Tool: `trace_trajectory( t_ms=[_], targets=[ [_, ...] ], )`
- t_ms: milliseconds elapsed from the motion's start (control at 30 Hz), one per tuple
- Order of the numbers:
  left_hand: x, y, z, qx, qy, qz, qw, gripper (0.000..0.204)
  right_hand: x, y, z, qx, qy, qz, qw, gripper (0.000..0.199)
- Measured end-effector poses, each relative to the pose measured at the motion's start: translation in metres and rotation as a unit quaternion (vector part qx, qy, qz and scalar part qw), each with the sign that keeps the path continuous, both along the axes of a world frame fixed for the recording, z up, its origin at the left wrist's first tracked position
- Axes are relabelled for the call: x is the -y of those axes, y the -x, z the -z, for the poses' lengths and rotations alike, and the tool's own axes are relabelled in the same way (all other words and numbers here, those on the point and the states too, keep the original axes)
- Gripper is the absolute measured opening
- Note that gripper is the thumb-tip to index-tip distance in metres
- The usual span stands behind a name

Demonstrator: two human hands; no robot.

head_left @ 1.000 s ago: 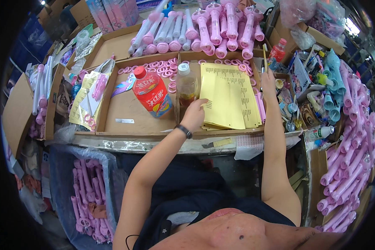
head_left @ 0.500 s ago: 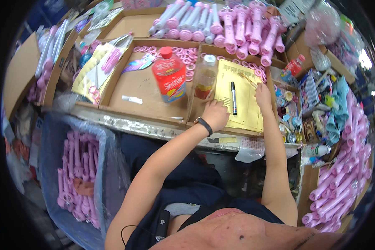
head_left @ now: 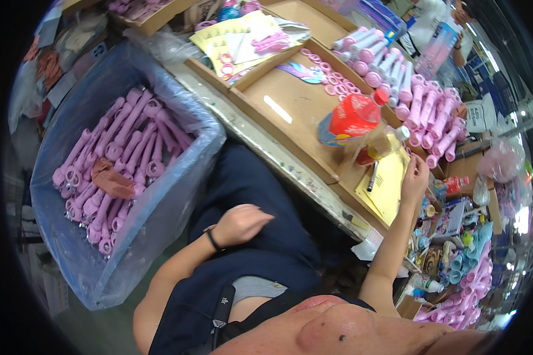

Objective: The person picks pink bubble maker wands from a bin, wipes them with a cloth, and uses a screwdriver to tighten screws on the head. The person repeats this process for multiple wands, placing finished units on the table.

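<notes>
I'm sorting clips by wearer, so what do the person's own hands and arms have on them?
The left hand and right hand are ungloved, the forearms sleeveless. A slim dark wristband circles the left wrist; none shows on the right.

1. I'm facing a workbench [head_left: 296, 176], its pale, scuffed edge running slantwise from above the centre toward the lower right of the frame.
2. Under that edge, right of centre and low in the frame, I'm seeing the space falling into deep shadow.
3. At lower left, I'm catching a patch of dull greyish floor [head_left: 118, 320].
4. At upper right, I'm getting bright light strips [head_left: 490, 58] glaring out of a dim room, whose far side is blurring into dark shapes.
</notes>
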State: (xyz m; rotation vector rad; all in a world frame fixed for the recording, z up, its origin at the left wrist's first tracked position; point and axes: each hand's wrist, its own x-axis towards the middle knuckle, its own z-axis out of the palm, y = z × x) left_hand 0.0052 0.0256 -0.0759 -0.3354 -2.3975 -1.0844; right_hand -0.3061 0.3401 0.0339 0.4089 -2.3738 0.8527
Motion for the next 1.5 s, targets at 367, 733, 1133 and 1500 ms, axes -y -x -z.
trace_trajectory(
  t_ms=[367, 733, 1133, 1500],
  targets=[
    [-0.004, 0.019, -0.009, 0.342, -0.72, 0.334, 0.503, 0.065, 0.31, -0.224, -0.035, 0.304, 0.319, -0.59, 0.676, 0.017],
    [0.011, 0.016, 0.004, 0.309, -0.77, 0.397, 0.392, 0.052, 0.226, -0.202, 0.01, -0.067, 0.083, -0.53, 0.842, 0.019],
    [0.029, 0.017, 0.033, 0.35, -0.778, 0.279, 0.441, 0.045, 0.057, 0.062, 0.046, 0.247, 0.141, -0.163, 0.945, 0.096],
    [0.014, 0.02, 0.035, 0.351, -0.783, 0.219, 0.465, 0.042, 0.053, 0.126, 0.072, 0.096, -0.041, 0.018, 0.994, 0.083]
  ],
)
